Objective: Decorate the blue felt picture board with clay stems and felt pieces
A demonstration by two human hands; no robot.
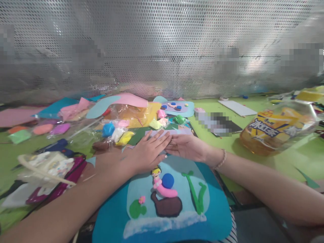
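Note:
Above the top edge of a clay picture, my left hand (152, 150) lies palm down with fingers stretched out. Its fingertips overlap the fingers of my right hand (188, 147), which is turned partly palm up and flat. Whether anything lies between the fingers is hidden; a tiny whitish spot shows by my left thumb. Below them is the teal and light-blue paper board (217, 206). On it are a pink clay figure (165, 191), a blue clay disc (168, 181), a dark brown clay shape (168, 206), green clay plants (194, 195) and a lily pad (136, 208).
Bagged clay lumps (108, 129) lie behind my left hand. A smaller clay picture (174, 107) rests farther back. At right lie a tea bottle (275, 128) on its side and a phone-like dark object (217, 124). A pouch (54, 168) is at left; a perforated metal screen (162, 44) stands behind.

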